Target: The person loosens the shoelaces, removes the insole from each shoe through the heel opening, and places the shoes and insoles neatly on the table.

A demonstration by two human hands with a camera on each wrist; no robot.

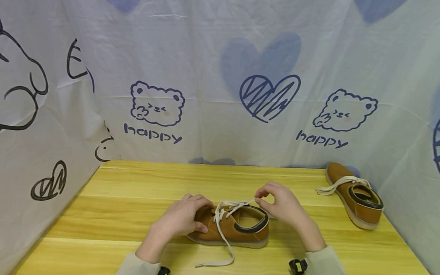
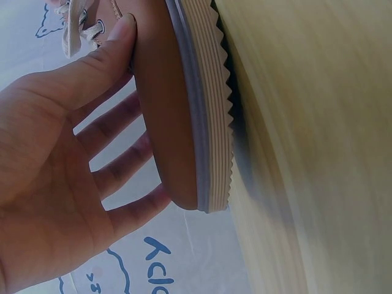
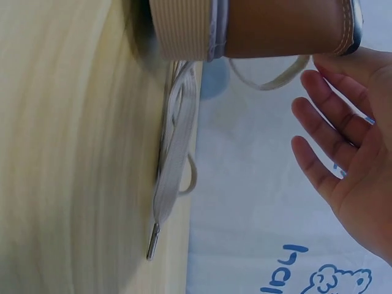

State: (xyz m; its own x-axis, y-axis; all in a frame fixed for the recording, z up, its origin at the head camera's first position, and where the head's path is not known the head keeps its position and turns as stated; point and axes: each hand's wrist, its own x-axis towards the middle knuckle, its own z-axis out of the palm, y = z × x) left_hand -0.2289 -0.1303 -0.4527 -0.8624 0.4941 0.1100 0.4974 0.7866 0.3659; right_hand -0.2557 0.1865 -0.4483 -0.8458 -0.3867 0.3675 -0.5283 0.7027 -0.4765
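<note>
One brown shoe point(image 1: 245, 236), held at the toe, its lace point(image 1: 250, 202) pinched

The shoe sits upright mid-tabletop point(image 1: 126, 200), toe left, heel right. The left hand point(image 1: 183, 216) grips the toe, thumb on the near side, other fingers around the far side. The right hand point(image 1: 281, 203) has thumb and forefinger clamped on the lace near the far edge of the opening; its remaining fingers are loose and apart. To handle this well, hold the toe down firmly, draw the strand smoothly, and leave the near lace end point(image 1: 215, 263) free of the sole.

Left fingertips are hidden behind the toe in the head view. The right wrist view cuts off most of the shoe and obscures the pinch. It does show a far lace end point(image 3: 173, 174) by the heel; whether that continues the pinched strand, I cannot tell. Nor is it clear if the crossed strands form a knot.
</note>
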